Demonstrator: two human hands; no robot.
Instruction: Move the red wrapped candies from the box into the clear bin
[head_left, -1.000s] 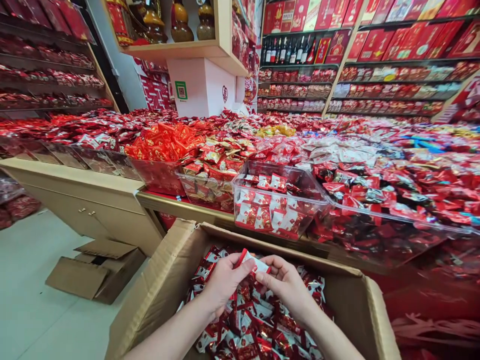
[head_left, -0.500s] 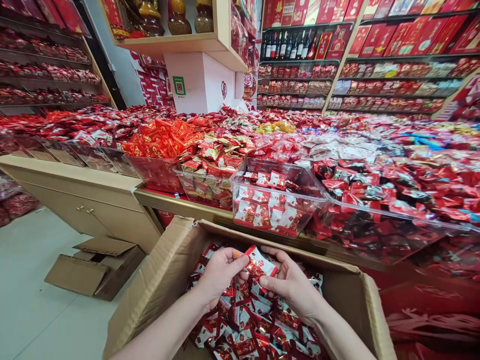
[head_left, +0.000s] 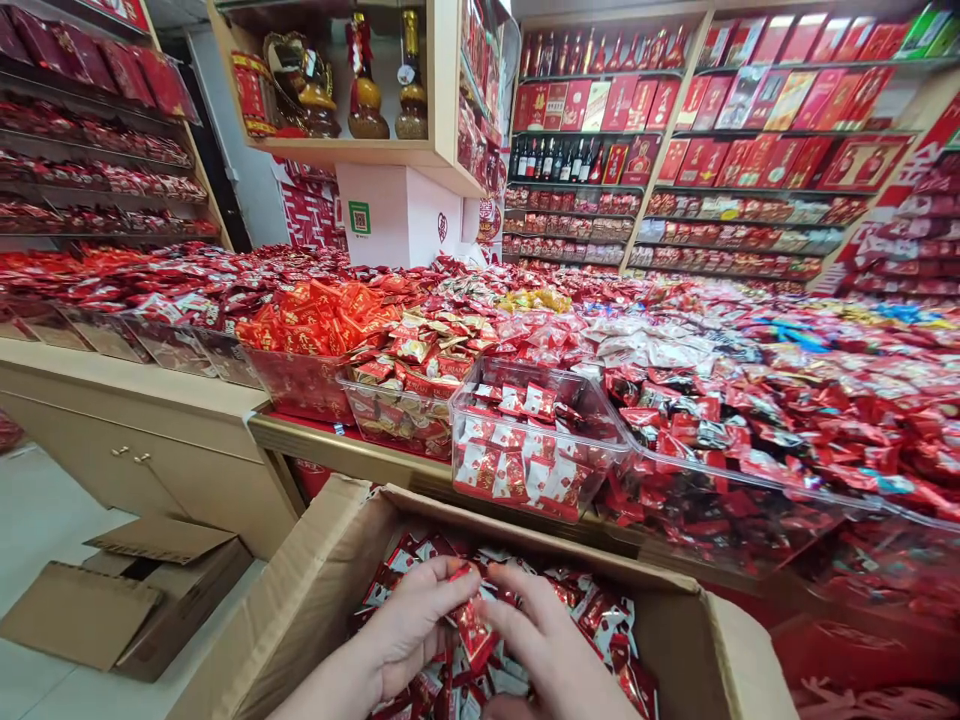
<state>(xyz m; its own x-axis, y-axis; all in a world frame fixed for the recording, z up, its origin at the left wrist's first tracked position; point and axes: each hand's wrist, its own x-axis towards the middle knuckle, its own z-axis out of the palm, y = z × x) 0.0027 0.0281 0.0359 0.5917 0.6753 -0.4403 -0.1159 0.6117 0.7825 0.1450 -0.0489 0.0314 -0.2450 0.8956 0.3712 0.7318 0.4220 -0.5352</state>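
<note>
My left hand (head_left: pixel 409 625) pinches a small red candy packet (head_left: pixel 475 640) between thumb and fingers. Close beside it is my right hand (head_left: pixel 551 640), its fingers apart and its thumb held away from them. The right fingertips reach the packet's edge; whether they touch it I cannot tell. Both hands are over an open cardboard box (head_left: pixel 300 610), which holds many loose red-and-white wrapped candies (head_left: pixel 604 620). The hands cover part of the candies.
Behind the box, a clear plastic bin (head_left: pixel 536 450) of similar packets stands on the display counter. Bins of orange-red packets (head_left: pixel 322 320) and dark red packets (head_left: pixel 720 430) flank it. A second cardboard box (head_left: pixel 180 600) sits on the floor at left. Shelves of gift boxes (head_left: pixel 757 100) line the back.
The view has tilted up and shifted slightly right. The packet, gripped by both hands before, has turned upright in my left hand, and my right fingers have spread.
</note>
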